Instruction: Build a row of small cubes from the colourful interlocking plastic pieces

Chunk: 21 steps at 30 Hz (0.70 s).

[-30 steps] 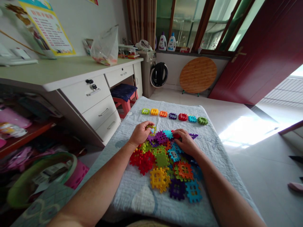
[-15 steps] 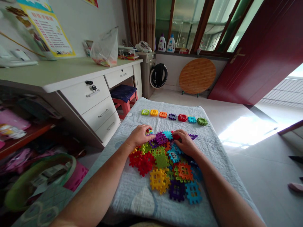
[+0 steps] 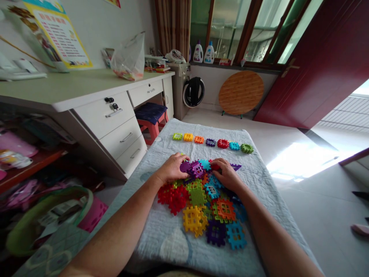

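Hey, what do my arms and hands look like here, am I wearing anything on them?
The left arm and right arm are bare up to the picture's edge, no sleeves in view. The left hand and right hand wear no gloves; neither wrist shows a watch or bracelet. Rings are too small to tell.

A pile of tiles (image 3: 201, 204) is spread on the worktop (image 3: 259, 173), with a row of tiles (image 3: 211, 142) laid at its 12 o'clock. The left hand (image 3: 173, 168) is rested at the pile's 11 o'clock, the right hand (image 3: 227, 175) at 1 o'clock.
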Each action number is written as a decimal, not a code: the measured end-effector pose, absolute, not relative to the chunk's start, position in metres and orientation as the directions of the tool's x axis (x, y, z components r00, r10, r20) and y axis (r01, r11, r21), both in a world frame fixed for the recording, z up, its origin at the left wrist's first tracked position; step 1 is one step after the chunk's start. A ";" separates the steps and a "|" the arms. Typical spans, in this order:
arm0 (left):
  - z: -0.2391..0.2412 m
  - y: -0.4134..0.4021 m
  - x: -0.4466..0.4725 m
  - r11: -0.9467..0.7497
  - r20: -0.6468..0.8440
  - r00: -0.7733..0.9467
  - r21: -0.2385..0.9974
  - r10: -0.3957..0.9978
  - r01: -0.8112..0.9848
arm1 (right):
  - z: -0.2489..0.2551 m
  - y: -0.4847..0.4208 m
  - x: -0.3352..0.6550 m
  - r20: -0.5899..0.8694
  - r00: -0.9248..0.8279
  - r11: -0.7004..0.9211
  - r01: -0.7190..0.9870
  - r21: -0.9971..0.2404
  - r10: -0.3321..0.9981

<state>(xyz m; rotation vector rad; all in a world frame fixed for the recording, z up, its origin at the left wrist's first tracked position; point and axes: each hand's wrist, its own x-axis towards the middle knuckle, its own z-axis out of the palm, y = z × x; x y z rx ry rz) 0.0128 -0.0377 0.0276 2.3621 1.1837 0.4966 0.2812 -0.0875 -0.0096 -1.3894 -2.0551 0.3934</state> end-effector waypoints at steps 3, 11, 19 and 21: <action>0.030 -0.040 0.016 -0.523 0.203 0.526 0.625 0.826 0.580 | -0.010 -0.087 0.281 0.324 -0.256 0.403 0.726 -0.557 0.911; 0.032 -0.058 0.051 -0.621 0.359 0.532 0.623 0.767 0.475 | -0.010 -0.087 0.281 0.316 -0.255 0.397 0.726 -0.562 0.914; 0.021 -0.059 0.054 -0.646 0.263 0.622 0.542 0.738 0.537 | -0.011 -0.087 0.281 0.318 -0.252 0.396 0.724 -0.564 0.914; 0.020 -0.059 0.053 -0.634 0.255 0.613 0.548 0.748 0.545 | -0.011 -0.087 0.281 0.320 -0.254 0.398 0.724 -0.563 0.913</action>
